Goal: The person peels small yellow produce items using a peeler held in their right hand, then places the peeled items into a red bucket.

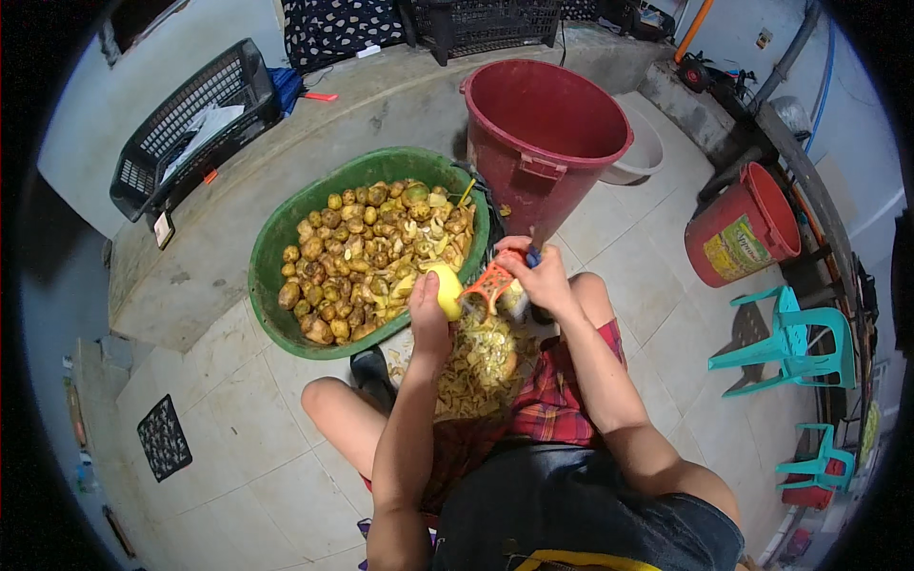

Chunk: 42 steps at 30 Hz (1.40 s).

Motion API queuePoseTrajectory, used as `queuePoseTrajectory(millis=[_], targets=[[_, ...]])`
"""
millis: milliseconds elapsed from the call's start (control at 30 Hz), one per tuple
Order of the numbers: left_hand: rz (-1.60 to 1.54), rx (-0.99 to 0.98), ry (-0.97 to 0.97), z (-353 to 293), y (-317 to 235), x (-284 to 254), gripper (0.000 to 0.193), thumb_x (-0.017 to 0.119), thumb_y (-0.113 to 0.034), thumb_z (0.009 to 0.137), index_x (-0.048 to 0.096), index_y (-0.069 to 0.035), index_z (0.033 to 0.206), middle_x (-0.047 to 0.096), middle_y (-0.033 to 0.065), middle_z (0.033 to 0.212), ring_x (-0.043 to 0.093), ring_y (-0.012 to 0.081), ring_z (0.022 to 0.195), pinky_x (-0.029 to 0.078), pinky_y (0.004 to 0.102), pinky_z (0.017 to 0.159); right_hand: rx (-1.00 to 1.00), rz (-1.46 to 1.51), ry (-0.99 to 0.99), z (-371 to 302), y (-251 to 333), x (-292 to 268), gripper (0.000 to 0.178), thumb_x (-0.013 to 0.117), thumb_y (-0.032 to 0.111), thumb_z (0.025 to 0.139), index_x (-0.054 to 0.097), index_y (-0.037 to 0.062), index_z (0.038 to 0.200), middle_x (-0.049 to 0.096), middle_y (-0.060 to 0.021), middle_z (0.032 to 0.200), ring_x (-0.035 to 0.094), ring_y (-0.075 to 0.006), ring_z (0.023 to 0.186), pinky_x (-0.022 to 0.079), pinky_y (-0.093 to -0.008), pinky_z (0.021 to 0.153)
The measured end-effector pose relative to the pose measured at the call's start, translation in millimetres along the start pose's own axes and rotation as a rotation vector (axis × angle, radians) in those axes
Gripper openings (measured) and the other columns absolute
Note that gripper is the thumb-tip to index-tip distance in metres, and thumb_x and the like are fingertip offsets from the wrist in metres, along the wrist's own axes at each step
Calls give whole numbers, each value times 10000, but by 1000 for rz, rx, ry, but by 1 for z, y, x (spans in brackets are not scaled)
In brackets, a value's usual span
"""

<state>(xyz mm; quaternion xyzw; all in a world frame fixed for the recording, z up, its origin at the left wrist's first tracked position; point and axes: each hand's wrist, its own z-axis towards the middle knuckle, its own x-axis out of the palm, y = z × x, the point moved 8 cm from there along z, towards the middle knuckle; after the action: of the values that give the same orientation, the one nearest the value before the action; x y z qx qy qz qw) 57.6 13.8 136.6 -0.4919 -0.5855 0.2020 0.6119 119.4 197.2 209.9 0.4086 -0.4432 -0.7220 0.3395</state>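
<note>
My left hand point(430, 312) is closed round a smooth, bright yellow, potato-like piece point(445, 289) with its skin off. Beside it, my right hand point(545, 278) grips an orange slotted peeler point(492, 280), its head close to the yellow piece; whether they touch I cannot tell. Something blue shows by the right fingers. Below both hands, between my legs, lies a heap of pale peelings point(481, 366). At the far left of my hands stands a green oval tub point(271, 319), filled with brownish-yellow, roundish, potato-like produce point(354, 249) and some peelings along its right side.
A big dark red bin point(547, 157) stands behind my hands, with a whitish basin point(640, 157) behind it. To the right are a smaller red bucket point(728, 228) and teal plastic chairs point(795, 338). A black crate point(205, 119) rests on the concrete ledge point(381, 109).
</note>
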Motion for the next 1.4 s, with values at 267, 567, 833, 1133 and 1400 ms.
queuePoseTrajectory(millis=[267, 567, 833, 1133, 1400], targets=[[6, -273, 426, -23, 3, 45, 322, 483, -322, 978, 562, -29, 1085, 610, 41, 848, 574, 109, 685, 460, 241, 616, -72, -121, -145, 42, -20, -48, 146, 696, 58, 822, 678, -15, 947, 690, -84, 796, 642, -129, 740, 506, -287, 691], [-454, -440, 327, -10, 31, 24, 334, 422, -441, 996, 544, -143, 907, 550, 12, 672, 430, 127, 405, 387, 254, 434, 20, 46, -177, 11, -22, -34, 156, 702, 103, 835, 678, -1, 949, 674, -59, 802, 617, -101, 761, 494, -271, 703], [-250, -422, 228, -24, 17, 48, 289, 457, -379, 993, 565, -113, 1011, 585, -23, 755, 533, 91, 559, 358, 215, 433, -41, -5, -175, 31, -9, -41, 130, 705, 21, 806, 669, -34, 918, 704, -65, 843, 643, -107, 757, 517, -283, 682], [-440, -573, 392, -27, 26, 40, 362, 365, -427, 1017, 551, -117, 1000, 530, 17, 612, 408, 125, 410, 352, 256, 391, -468, -189, -118, -2, 41, -10, 123, 704, 15, 802, 681, 3, 922, 663, -60, 829, 628, -149, 765, 500, -292, 706], [-481, -424, 395, -12, 3, 41, 489, 295, -485, 1027, 468, -109, 1287, 519, 38, 733, 408, 124, 530, 354, 262, 510, -94, 30, -247, 24, -49, -45, 172, 710, 131, 858, 669, -10, 947, 679, -39, 868, 619, -111, 785, 499, -274, 747]])
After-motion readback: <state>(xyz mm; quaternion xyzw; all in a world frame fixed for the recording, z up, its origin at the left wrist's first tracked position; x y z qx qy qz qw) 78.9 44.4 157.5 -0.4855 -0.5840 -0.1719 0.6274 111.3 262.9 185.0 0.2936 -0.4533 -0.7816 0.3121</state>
